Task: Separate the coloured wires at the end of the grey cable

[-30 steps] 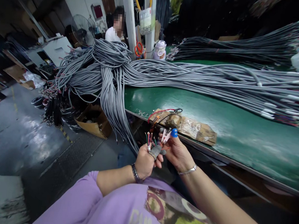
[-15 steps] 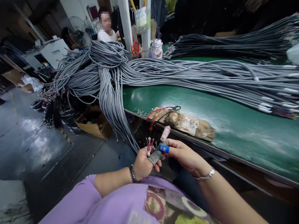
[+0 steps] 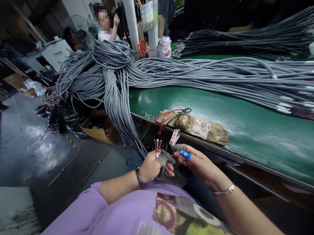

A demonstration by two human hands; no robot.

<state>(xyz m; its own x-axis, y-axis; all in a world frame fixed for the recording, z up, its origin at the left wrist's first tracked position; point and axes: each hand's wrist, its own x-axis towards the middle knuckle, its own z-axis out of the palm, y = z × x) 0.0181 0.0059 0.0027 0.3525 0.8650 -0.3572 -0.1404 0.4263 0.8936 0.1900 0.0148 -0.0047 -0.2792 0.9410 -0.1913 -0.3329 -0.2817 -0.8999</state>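
Observation:
My left hand (image 3: 152, 165) is closed around the end of a grey cable (image 3: 162, 171). Thin coloured wires (image 3: 157, 145) fan out above its fist, red, green, white and blue among them. A grey cover wraps the left thumb. To its right, my right hand (image 3: 194, 161) pinches an orange wire (image 3: 173, 155) that runs from the left hand. One right fingertip wears a grey cover, and a blue band (image 3: 185, 154) with a hole circles another digit. Just beyond the right fingertips is a pink clip (image 3: 175, 137), at the edge of the bench.
On the green bench (image 3: 168, 98) lies a taped wooden board (image 3: 204, 130) with red and black leads (image 3: 170, 116). Grey cables (image 3: 191, 75) stretch behind it, and some hang over the edge. A person (image 3: 106, 25) is at the back left. A cardboard box (image 3: 100, 130) stands below.
My right hand has moved slightly right, away from the left hand, with an orange wire now visible between them. The person behind has raised a hand. The view has shifted slightly.

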